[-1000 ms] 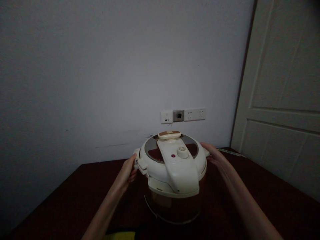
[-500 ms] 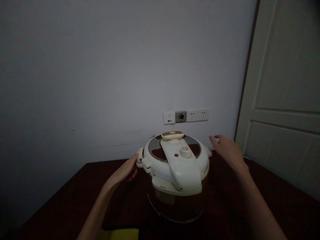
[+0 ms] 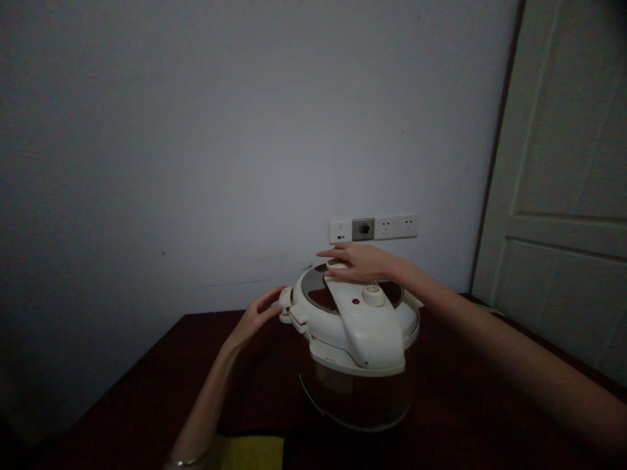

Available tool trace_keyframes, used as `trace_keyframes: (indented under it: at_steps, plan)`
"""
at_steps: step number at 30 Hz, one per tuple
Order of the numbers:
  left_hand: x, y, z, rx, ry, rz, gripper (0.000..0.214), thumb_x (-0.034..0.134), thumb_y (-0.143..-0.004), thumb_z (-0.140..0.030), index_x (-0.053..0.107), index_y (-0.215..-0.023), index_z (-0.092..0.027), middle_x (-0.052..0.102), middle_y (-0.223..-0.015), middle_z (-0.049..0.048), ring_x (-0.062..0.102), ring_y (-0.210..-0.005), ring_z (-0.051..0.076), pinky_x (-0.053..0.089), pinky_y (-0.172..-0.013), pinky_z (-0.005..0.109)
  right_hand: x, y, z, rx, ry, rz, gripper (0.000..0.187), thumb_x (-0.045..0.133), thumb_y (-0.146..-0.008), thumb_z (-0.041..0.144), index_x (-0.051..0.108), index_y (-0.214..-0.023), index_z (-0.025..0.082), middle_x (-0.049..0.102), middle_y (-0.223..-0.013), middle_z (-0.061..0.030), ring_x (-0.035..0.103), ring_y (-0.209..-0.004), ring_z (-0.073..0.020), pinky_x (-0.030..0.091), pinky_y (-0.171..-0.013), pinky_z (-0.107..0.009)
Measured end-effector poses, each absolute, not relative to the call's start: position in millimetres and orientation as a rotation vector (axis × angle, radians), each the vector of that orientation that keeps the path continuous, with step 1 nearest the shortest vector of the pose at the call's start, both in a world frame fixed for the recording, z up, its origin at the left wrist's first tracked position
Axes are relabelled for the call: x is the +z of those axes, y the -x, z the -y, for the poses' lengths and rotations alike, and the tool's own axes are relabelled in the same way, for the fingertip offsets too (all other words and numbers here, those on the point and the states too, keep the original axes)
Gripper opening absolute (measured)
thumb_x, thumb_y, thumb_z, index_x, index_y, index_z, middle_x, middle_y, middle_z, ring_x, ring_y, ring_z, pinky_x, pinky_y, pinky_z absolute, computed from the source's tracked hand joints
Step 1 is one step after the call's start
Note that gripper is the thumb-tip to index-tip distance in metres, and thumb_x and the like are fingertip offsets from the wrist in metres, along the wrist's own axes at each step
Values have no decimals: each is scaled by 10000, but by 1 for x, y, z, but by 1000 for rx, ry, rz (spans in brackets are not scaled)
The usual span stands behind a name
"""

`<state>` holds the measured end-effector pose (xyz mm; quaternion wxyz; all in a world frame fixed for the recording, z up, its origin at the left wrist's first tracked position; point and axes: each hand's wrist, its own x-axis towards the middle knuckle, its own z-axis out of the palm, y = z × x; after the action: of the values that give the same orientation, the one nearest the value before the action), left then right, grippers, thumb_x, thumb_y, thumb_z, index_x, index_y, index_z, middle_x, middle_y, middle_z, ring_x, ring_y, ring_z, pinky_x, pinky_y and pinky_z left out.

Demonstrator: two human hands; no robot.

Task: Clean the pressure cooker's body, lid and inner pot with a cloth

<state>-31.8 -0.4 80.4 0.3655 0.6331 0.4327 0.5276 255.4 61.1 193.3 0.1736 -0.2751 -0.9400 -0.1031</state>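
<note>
A white and dark brown electric pressure cooker (image 3: 377, 333) stands on the dark table, its lid on. At its left side, my left hand (image 3: 255, 314) has thumb and fingers around the white side handle (image 3: 285, 305). My right hand (image 3: 360, 261) reaches across the lid from the right, thumb and fingers on either side of the lid handle (image 3: 337, 264), which they partly cover. A round white valve knob (image 3: 373, 295) and a small red button (image 3: 355, 301) show on the lid's white band.
The dark red table (image 3: 196, 352) runs back to a pale wall (image 3: 220, 163). Sockets (image 3: 396, 226) are set in the wall behind the cooker. A yellow cloth-like piece with dark edging (image 3: 255, 452) lies at the near edge. A panelled white door (image 3: 568, 196) stands at right.
My right hand has moved left from beside the cooker onto the lid handle. My left hand has stayed at the side handle, its fingers now curled around it. The view has shifted slightly.
</note>
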Motion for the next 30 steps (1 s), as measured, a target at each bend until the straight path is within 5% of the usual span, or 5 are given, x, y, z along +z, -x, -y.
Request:
trace_keyframes:
  at_steps: [13,30]
  plan:
    - [76,32,-1,1385,-1595,-1090,590,723,-681,-410,605,-1204,-163,563,-1287,113,486,-1214,314,367,-1030,435,190,-247,-62,-472,901,2717,485,303,-916,512,598,-1130,192,668,-943,-115,612,-817,-223,370,-636,-289]
    - [74,30,-1,1434,-1536,-1065,557,737,-672,-372,625,-1179,-170,593,-1249,104,495,-1206,316,351,-1039,446,189,-243,-61,-515,1005,2705,506,262,-925,515,587,-1105,171,676,-944,-138,620,-826,-235,365,-633,-299]
